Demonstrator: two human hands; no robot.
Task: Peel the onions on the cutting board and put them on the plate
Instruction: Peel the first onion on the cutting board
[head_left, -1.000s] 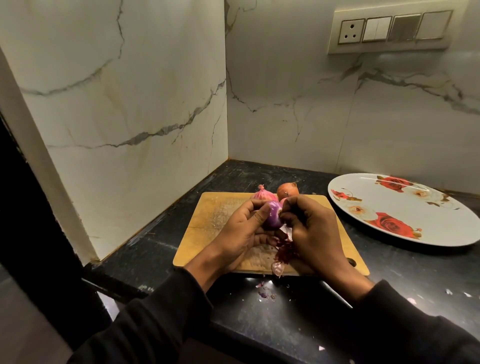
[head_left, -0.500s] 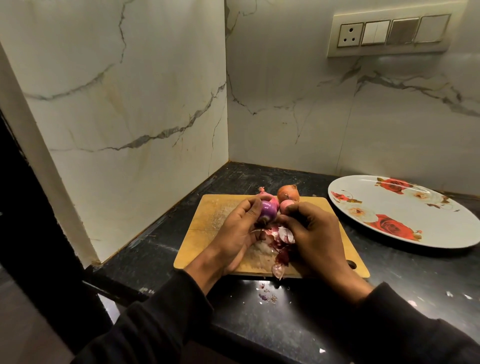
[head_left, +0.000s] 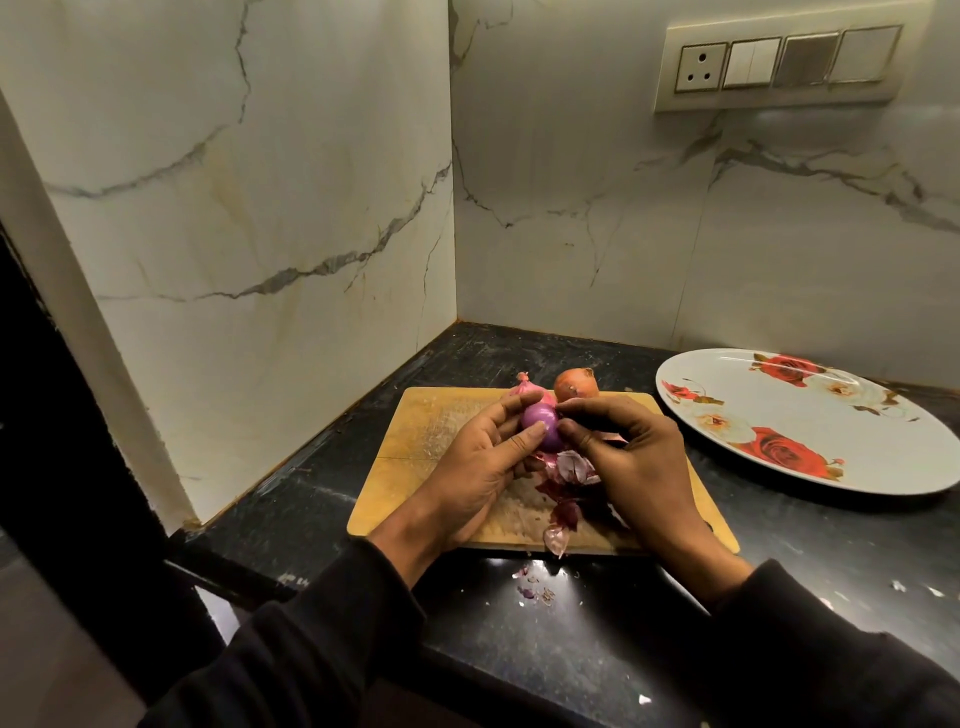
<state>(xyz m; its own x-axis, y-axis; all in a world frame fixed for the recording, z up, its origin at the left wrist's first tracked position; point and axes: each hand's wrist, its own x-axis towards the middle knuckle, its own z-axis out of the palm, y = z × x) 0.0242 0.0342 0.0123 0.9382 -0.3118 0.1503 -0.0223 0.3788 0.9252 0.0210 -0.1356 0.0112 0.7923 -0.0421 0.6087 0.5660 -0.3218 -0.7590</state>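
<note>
A glossy purple onion (head_left: 540, 422) with most of its skin off sits between both hands above the wooden cutting board (head_left: 426, 431). My left hand (head_left: 478, 467) grips it from the left with thumb and fingers. My right hand (head_left: 623, 457) pinches at its right side with thumb and forefinger. Behind them on the board lie a pink unpeeled onion (head_left: 525, 387) and an orange-brown unpeeled onion (head_left: 575, 383). Loose red skins (head_left: 569, 467) are heaped on the board under the hands. The white plate with red roses (head_left: 810, 421) lies at the right with no onion on it.
The board lies on a black stone counter (head_left: 779, 545) in a corner of marble walls. Skin scraps (head_left: 535, 590) are scattered on the counter before the board. The counter's front edge drops off at the lower left. A switch panel (head_left: 779, 60) is on the back wall.
The onion in my hands has lost more skin and shows more bare purple. My right hand dropped to the peel pile, then came back up to the onion's right side.
</note>
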